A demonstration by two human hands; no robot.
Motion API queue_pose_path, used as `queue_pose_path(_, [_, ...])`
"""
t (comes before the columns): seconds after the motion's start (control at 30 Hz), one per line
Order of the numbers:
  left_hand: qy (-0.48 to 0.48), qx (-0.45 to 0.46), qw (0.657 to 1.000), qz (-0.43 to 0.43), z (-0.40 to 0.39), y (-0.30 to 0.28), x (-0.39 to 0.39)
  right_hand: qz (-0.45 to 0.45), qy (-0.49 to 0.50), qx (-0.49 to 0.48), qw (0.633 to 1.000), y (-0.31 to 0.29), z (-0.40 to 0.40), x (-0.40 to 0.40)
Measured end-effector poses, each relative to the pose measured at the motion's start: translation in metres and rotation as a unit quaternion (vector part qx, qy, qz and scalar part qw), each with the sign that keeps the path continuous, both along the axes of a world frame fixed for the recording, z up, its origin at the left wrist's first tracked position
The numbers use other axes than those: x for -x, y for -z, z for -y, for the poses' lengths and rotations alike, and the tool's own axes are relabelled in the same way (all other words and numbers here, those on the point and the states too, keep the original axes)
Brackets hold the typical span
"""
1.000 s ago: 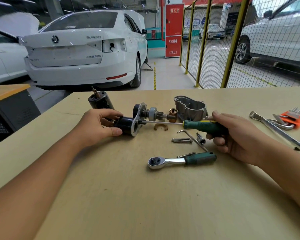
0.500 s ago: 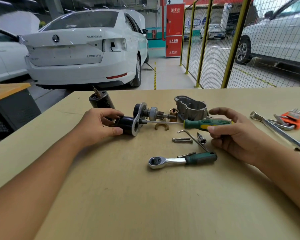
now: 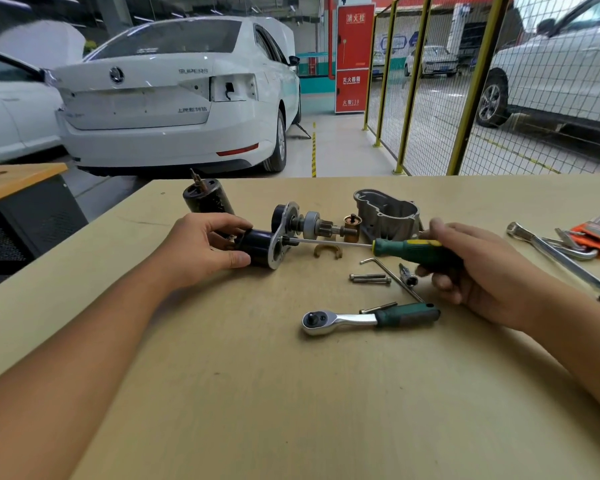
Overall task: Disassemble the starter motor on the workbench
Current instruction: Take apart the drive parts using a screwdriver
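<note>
The partly stripped starter motor lies on the workbench [image 3: 291, 393]. My left hand [image 3: 201, 247] grips its black solenoid cylinder [image 3: 257, 247], which is fixed to a silver bracket plate [image 3: 280, 237] with the pinion shaft [image 3: 312, 224] behind it. My right hand [image 3: 465, 268] holds a green and yellow screwdriver [image 3: 409, 249]; its thin shaft runs left and its tip sits on a screw at the bracket plate. A black motor body [image 3: 207, 199] stands behind my left hand. An aluminium nose housing [image 3: 388, 211] lies behind the screwdriver.
A ratchet wrench [image 3: 368, 317] lies in front, with two long bolts [image 3: 369, 278], a hex key [image 3: 392, 277], a small socket bit [image 3: 408, 277], a brass fork [image 3: 327, 251] and a brass bush [image 3: 352, 226] nearby. A spanner [image 3: 561, 259] and an orange hex key set [image 3: 596, 237] lie far right.
My right hand's fingers have shifted around the screwdriver handle, from gripped, to opened over it, to wrapped again. The screwdriver stays against the bracket plate. My left hand has not moved.
</note>
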State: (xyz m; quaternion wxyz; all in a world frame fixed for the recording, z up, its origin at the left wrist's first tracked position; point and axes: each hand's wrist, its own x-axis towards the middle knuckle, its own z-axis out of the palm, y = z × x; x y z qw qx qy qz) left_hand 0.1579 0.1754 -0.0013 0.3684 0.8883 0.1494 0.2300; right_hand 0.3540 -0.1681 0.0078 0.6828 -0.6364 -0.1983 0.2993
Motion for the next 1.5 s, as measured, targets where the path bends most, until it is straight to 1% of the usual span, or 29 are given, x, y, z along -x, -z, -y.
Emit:
queue_pose_path(0.07, [-0.001,-0.001,1.000,-0.002,-0.0003,0.0001,0.0002,0.008,0.005,0.009,1.000,0.0001,0.0015,-0.0029])
queue_pose_path(0.17, [-0.003,-0.005,1.000,-0.009,-0.0005,-0.0004,0.0010,-0.012,-0.004,-0.051,0.999,0.0024,0.0035,-0.0044])
queue_pose_path(0.23, [-0.005,-0.005,1.000,-0.009,-0.0005,-0.0004,0.0008,-0.023,-0.008,-0.067,0.997,0.0038,0.0034,-0.0043])
queue_pose_path(0.3, [-0.006,0.000,1.000,-0.007,-0.0006,-0.0003,0.0008,-0.014,-0.017,-0.042,0.999,0.0024,0.0017,-0.0019])
queue_pose_path(0.4, [-0.006,-0.001,1.000,-0.007,-0.0008,-0.0004,0.0008,0.011,-0.003,-0.001,1.000,0.0017,0.0002,-0.0031])
queue_pose_path(0.6, [-0.007,0.001,1.000,-0.011,-0.0010,-0.0003,0.0004,-0.002,-0.019,-0.045,0.999,0.0063,0.0036,-0.0073])
queue_pose_path(0.67, [-0.008,0.001,1.000,-0.013,-0.0016,-0.0002,0.0005,-0.005,-0.031,-0.025,0.999,0.0035,0.0022,-0.0047])
queue_pose_path(0.77, [-0.011,0.002,1.000,-0.013,-0.0017,-0.0003,0.0003,0.011,-0.017,0.017,1.000,0.0009,0.0023,-0.0051])
queue_pose_path(0.83, [-0.012,0.002,1.000,-0.015,-0.0015,0.0001,0.0001,0.022,-0.029,0.003,0.999,0.0016,0.0045,-0.0059])
queue_pose_path(0.9, [-0.014,0.003,1.000,-0.016,-0.0016,0.0004,0.0004,0.029,-0.026,-0.030,0.999,0.0037,0.0054,-0.0059])
queue_pose_path(1.0, [-0.016,0.005,1.000,-0.018,-0.0020,0.0005,0.0004,0.014,-0.017,-0.056,0.998,0.0044,0.0026,-0.0035])
queue_pose_path(1.07, [-0.015,0.005,1.000,-0.018,-0.0023,0.0003,0.0000,0.016,-0.014,-0.022,1.000,0.0022,0.0005,-0.0013])
queue_pose_path(1.13, [-0.015,0.004,1.000,-0.017,-0.0026,0.0004,-0.0002,0.039,-0.009,0.029,0.999,0.0011,0.0014,-0.0027])
queue_pose_path(1.17, [-0.015,0.005,1.000,-0.016,-0.0026,0.0004,-0.0002,0.049,-0.010,0.038,0.998,0.0006,0.0020,-0.0033])
queue_pose_path(1.23, [-0.015,0.006,1.000,-0.015,-0.0022,0.0006,0.0001,0.060,-0.011,0.025,0.998,0.0010,0.0030,-0.0042])
queue_pose_path(1.37, [-0.014,0.005,1.000,-0.015,-0.0014,-0.0001,0.0008,0.023,-0.001,-0.037,0.999,0.0058,0.0040,-0.0064])
queue_pose_path(1.5, [-0.012,0.006,1.000,-0.012,-0.0006,-0.0009,0.0006,0.023,-0.016,-0.038,0.999,0.0039,0.0025,-0.0025])
